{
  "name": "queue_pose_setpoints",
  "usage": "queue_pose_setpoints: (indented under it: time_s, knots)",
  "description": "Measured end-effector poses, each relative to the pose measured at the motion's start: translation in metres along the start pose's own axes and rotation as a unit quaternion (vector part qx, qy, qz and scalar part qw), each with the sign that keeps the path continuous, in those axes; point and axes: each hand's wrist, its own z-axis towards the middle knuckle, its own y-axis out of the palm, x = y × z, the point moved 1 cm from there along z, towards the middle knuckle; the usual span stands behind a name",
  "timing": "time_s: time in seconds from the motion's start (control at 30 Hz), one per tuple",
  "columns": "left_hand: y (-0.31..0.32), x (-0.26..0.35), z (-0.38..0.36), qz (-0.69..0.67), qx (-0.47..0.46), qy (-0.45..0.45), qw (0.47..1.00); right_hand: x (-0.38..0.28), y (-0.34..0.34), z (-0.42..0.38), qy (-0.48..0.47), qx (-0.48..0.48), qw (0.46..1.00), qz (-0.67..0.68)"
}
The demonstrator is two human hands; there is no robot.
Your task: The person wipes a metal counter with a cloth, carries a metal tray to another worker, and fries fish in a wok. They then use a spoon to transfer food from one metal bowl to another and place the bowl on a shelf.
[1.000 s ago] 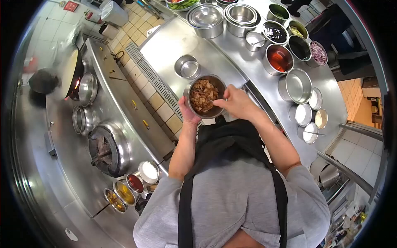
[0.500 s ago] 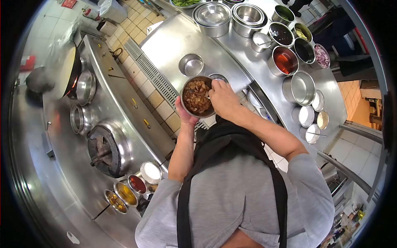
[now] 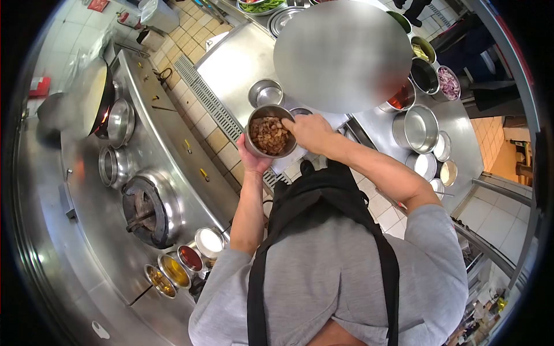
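A metal bowl [image 3: 251, 120] holding brown chopped pieces [image 3: 269, 136] is tilted slightly in front of the body. My left hand [image 3: 253, 160] grips its lower left side, with the thumb along the outside. At the right rim, my right hand [image 3: 304, 131] has its fingers closed and reaching over the contents; whatever they hold is hidden. Just behind the bowl stands an empty metal pot [image 3: 265, 92] on the steel table. Part of another round metal container [image 3: 300, 112] shows beside my right hand.
A steel counter [image 3: 363, 124] carries pots, small white-filled bowls and sliced onion [image 3: 448, 83]. On the left are a smoking wok [image 3: 98, 98], a burner [image 3: 144, 210] and sauce bowls [image 3: 175, 270]. A grey blurred oval covers the back of the counter. Someone's dark shoes [image 3: 415, 10] show at the top.
The bowl and my left hand have shifted slightly left. My right hand has moved toward the bowl's right rim. A grey blurred oval now covers several pots.
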Motion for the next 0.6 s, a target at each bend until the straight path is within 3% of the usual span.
queue_pose_setpoints:
  time_s: [0.03, 0.13, 0.23, 0.33, 0.47, 0.6]
  knots:
    - [-0.002, 0.003, 0.001, 0.003, 0.008, -0.003, 1.0, 0.004, 0.004, -0.003, -0.006, -0.042, 0.999, -0.002]
    - [-0.01, 0.005, 0.001, 0.017, 0.014, -0.008, 1.0, 0.015, 0.009, -0.008, 0.006, -0.039, 0.999, 0.026]
    - [-0.015, 0.008, 0.002, 0.046, 0.027, -0.021, 0.998, 0.012, -0.001, -0.011, 0.006, 0.103, 0.992, 0.078]
    - [-0.019, 0.007, 0.01, 0.065, 0.048, -0.029, 0.996, 0.015, 0.027, 0.002, 0.036, 0.154, 0.98, 0.119]
    - [-0.026, 0.009, 0.016, 0.061, 0.054, -0.008, 0.997, 0.03, 0.057, -0.006, 0.076, 0.139, 0.98, 0.119]
    - [-0.039, 0.007, 0.021, 0.115, 0.056, -0.003, 0.992, 0.036, 0.038, -0.009, 0.106, 0.164, 0.961, 0.194]
